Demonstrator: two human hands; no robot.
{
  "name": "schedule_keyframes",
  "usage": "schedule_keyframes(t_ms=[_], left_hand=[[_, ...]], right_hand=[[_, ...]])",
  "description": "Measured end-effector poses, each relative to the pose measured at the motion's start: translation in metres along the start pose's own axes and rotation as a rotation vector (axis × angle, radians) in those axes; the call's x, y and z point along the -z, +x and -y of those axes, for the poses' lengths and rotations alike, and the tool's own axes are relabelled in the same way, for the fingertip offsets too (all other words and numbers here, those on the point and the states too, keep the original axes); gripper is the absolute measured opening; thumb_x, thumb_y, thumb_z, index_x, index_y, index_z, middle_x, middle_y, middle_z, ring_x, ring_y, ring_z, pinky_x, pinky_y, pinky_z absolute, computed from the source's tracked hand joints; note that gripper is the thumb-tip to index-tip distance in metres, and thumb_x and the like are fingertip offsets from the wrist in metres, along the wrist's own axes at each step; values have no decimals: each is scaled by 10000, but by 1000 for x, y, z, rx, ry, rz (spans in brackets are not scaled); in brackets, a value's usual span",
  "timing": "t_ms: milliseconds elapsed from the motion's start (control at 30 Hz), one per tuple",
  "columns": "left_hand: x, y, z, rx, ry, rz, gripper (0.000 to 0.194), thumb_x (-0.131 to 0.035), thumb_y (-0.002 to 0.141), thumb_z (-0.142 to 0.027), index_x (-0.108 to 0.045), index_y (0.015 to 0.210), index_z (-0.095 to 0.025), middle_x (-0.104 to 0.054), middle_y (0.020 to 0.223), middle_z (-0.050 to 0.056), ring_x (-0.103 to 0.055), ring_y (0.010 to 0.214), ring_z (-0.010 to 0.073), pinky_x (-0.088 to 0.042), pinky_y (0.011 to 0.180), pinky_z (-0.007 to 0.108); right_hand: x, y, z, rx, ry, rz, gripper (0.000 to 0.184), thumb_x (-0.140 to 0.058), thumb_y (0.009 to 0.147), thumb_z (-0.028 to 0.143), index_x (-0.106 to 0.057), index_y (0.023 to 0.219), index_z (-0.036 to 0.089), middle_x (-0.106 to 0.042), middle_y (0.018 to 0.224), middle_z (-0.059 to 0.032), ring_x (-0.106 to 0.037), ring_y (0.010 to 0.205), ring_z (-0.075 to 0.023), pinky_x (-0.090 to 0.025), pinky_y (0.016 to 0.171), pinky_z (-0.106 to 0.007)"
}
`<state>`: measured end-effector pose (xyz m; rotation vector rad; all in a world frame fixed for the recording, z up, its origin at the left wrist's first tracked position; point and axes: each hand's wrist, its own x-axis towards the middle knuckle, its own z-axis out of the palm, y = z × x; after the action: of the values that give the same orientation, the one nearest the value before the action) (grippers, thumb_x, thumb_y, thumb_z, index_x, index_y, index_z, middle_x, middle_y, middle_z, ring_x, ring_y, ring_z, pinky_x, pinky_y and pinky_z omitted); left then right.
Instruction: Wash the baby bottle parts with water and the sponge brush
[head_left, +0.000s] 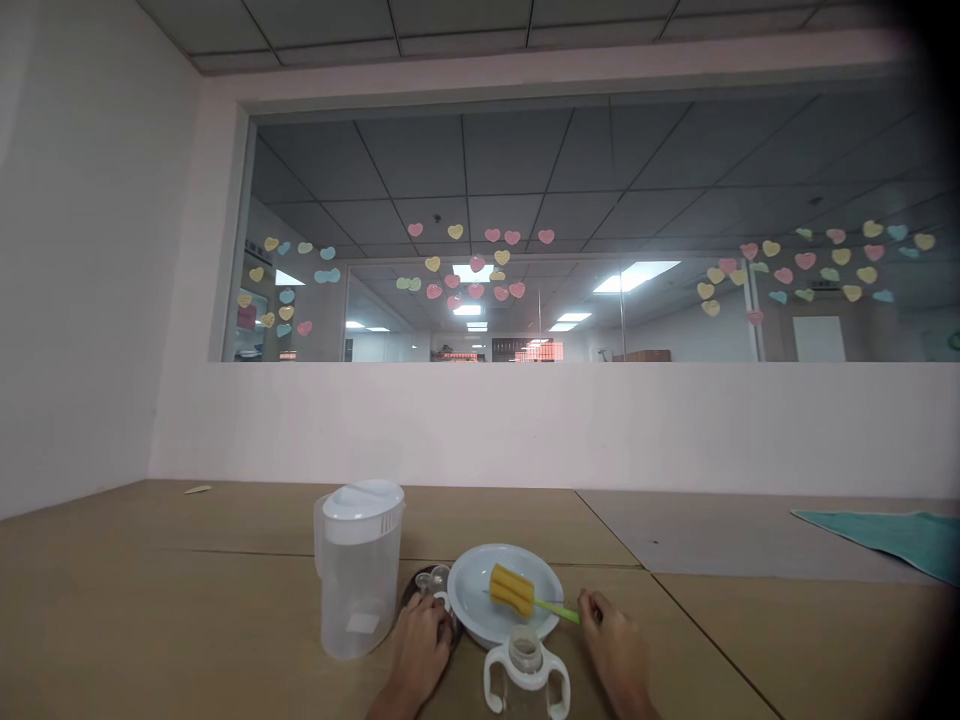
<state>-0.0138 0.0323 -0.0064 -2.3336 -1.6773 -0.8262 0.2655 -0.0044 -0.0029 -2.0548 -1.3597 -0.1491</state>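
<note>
My right hand is closed round the green handle of a bottle brush with a yellow sponge head. The sponge head is over the inside of a white bowl. In front of the bowl stands a clear baby bottle, uncapped, with a white two-handled ring at its neck. My left hand is at a dark round dish left of the bowl, its fingers curled beside a white piece; what they grip is partly hidden. Small clear bottle parts lie in the dish.
A lidded translucent pitcher stands left of my left hand. A teal cloth lies at the far right of the brown table. A small flat pale piece lies at the back left, and a wall with a window rises behind.
</note>
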Motion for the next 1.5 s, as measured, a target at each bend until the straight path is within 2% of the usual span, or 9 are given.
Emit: schedule_keyframes(t_ms=[100,233,467,567,767,900,1100,1300,1500], left_hand=[[3,1,-1,-36,-50,-49,328,-401,801,-93,-699,848,-222,-665,1032,36,-543,989,213,-413,877,346],[2,3,2,-58,-91,-97,323,-421,797,-91,-703,871,-231,-675,1004,41,-557,956,221,-438,862,361],[-12,7,11,78,-210,-93,267,-554,722,-178,-693,948,-211,-641,1110,64,-559,1050,239,-426,953,393],[-19,8,15,75,-300,-73,262,-578,709,-230,-685,947,-205,-628,1113,75,-562,1067,236,-434,953,372],[-28,11,24,95,-443,-157,325,-617,597,-166,-664,918,-197,-618,1016,58,-597,976,223,-462,909,348],[-30,13,27,107,-472,-174,360,-643,543,-152,-674,899,-195,-611,1013,55,-584,996,236,-450,921,351],[-29,12,26,124,-466,-166,346,-653,579,-235,-676,923,-207,-609,1036,63,-576,1021,246,-445,935,366],[-19,9,19,123,-463,-164,370,-623,602,-191,-664,970,-191,-609,1065,77,-580,1034,239,-442,947,346],[-7,8,15,99,-334,-247,214,-486,767,-211,-652,902,-200,-609,1007,66,-572,1025,227,-441,917,365]], right_hand=[[0,0,0,2,15,-13,356,-372,921,389,-699,861,262,-732,825,-54,-685,740,-206,-378,543,-235],[-2,1,0,10,13,-20,352,-374,920,384,-699,863,261,-732,829,-54,-683,742,-205,-374,538,-234],[-5,3,-2,1,26,13,362,-358,928,390,-693,900,258,-730,865,-66,-683,787,-230,-376,565,-255],[-6,2,-3,-6,28,16,366,-356,930,394,-694,892,259,-730,863,-64,-683,785,-227,-374,562,-252],[-5,2,-2,14,15,-16,353,-371,928,387,-699,886,264,-733,838,-53,-683,755,-211,-377,555,-238],[-6,2,-3,12,30,-11,360,-363,930,390,-699,893,265,-733,849,-54,-684,765,-210,-382,564,-239],[-6,2,-3,2,6,2,361,-360,928,397,-696,898,268,-732,845,-59,-683,766,-217,-376,557,-247],[-8,3,-3,14,17,-4,358,-368,925,385,-700,901,253,-733,848,-63,-685,762,-214,-377,562,-246],[0,0,1,17,30,-6,369,-365,925,379,-704,870,244,-733,835,-73,-688,746,-207,-381,548,-233]])
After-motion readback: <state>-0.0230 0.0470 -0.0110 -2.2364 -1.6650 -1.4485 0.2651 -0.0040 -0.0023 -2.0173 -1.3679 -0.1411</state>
